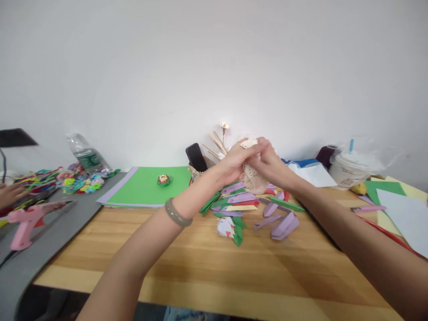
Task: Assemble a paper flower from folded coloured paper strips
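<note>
Both my hands are raised together over the back of the wooden table. A cream lacy piece (254,179), pierced with small holes, hangs from them; whether it is cloth or crochet I cannot tell. My left hand (234,161), with a grey-green bangle on its forearm, is closed on its left side. My right hand (270,161) grips it from the right, its fingers touching the left ones and partly hiding the piece. Below lie several folded paper strips (242,197) in purple, green, red and yellow. Nearer me is a white and green folded paper piece (225,227).
Behind my left hand stands a holder (191,173) with a phone (196,157) and sticks. Green paper (140,185) lies left. Farther left are a pink glue gun (28,220), a bottle (88,158) and another person's hand (11,195). Rightward stand a lidded cup (349,171) and a pink cutter (369,208).
</note>
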A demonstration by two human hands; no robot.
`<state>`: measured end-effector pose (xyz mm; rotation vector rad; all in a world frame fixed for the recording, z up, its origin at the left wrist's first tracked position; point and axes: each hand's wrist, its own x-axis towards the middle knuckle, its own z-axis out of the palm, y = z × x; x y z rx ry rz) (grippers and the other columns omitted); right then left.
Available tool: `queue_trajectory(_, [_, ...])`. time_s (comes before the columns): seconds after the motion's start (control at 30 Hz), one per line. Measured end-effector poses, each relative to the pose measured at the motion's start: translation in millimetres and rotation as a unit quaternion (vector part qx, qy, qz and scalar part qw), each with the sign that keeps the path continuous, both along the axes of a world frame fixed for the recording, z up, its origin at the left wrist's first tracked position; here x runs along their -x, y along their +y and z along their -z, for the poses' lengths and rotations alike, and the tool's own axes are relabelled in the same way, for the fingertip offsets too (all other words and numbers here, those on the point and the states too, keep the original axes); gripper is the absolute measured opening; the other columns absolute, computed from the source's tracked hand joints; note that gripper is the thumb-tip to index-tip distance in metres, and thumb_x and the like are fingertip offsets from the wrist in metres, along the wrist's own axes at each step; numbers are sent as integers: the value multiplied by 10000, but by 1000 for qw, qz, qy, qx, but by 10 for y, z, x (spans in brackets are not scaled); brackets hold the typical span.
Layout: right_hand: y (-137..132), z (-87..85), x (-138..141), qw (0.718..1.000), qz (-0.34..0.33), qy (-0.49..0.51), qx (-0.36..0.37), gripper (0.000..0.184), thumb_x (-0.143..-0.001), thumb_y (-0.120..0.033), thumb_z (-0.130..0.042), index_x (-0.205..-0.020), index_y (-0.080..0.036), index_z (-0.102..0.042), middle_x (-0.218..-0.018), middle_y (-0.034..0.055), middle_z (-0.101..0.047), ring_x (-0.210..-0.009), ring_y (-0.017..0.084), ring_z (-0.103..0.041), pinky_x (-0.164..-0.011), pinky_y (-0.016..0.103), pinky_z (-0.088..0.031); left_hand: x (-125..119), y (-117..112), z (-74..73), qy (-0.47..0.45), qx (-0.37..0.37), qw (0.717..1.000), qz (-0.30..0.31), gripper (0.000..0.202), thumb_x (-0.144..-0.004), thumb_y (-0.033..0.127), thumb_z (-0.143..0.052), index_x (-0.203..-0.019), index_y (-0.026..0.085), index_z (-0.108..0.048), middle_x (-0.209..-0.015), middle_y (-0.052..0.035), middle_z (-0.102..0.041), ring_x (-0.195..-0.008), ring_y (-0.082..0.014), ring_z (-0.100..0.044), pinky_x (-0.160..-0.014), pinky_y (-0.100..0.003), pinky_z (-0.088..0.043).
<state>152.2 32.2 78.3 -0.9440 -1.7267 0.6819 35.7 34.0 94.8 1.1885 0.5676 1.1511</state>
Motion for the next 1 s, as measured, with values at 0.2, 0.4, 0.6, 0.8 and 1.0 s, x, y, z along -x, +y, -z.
queue_trajectory(0.2, [-12, 95, -126, 994, 37, -58, -84, 855, -608, -461, -705, -1285, -176, -267, -1430, 159, -178, -1307, 292, -222, -1055, 455, -225, 49, 79, 57, -50, 66, 996, 23, 80, -785, 120, -516, -795, 157, -585, -770, -38, -621, -938, -198, -594, -803, -323, -462])
queue_trajectory(0.4, [-76, 306, -94, 967, -161, 94, 176, 470, -700, -485, -648, -1042, -202, -493, -969, 49, -610, -889, 187, -589, -775, 314, -471, 50, 81, -23, -196, 102, 974, -52, 132, -840, 121, -437, -777, 194, -526, -614, 34, -489, -859, -125, -598, -796, -278, -455])
queue_trajectory(0.6, [-221, 225, -62, 961, -133, 47, 240, 337, -707, -464, -646, -639, -167, -502, -483, -42, -495, -427, 81, -442, -419, 204, -352, 4, 134, 77, -157, -7, 977, -145, 74, -826, 212, -485, -753, 213, -477, -568, 77, -383, -461, -54, -410, -612, -223, -440])
queue_trajectory(0.8, [-245, -63, -149, 968, -50, 45, 241, 144, -651, -190, -711, -729, -169, -593, -469, -33, -547, -417, 88, -474, -383, 193, -349, 114, 138, 280, 101, -190, 968, -126, 278, -686, 365, -677, -870, 220, -526, -703, 44, -486, -638, -98, -481, -676, -230, -391])
queue_trajectory(1.0, [-170, -261, -191, 966, -47, 89, 237, 65, -673, -151, -660, -731, -159, -631, -571, 15, -607, -469, 99, -530, -435, 220, -431, 162, 63, 316, 180, -166, 969, 26, 631, -571, 259, -759, -1126, 192, -465, -907, -41, -591, -884, -197, -561, -832, -333, -400])
